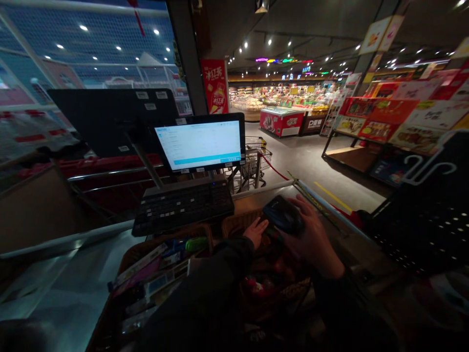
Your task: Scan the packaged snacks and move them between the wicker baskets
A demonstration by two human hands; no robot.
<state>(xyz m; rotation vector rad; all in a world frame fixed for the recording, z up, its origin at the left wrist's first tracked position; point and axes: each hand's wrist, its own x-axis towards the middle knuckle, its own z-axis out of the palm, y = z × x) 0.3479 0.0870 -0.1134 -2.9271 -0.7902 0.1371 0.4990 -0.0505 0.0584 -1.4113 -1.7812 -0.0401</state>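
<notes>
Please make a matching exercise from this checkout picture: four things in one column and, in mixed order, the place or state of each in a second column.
Things:
1. monitor
2. keyboard
3. right hand
4. left hand

Places or states:
a. grips a dark device
b. switched on, showing a white screen
c. reaches into a basket of goods
d. dark, lying just below the lit screen

Pairs: 1-b, 2-d, 3-a, 4-c.

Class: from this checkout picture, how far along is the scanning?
Done: the lit white monitor shows rows, unreadable. In hand: the right hand holds a dark handheld scanner; the left hand reaches into the brown woven basket. Left: colourful packets lie beside it.
</notes>
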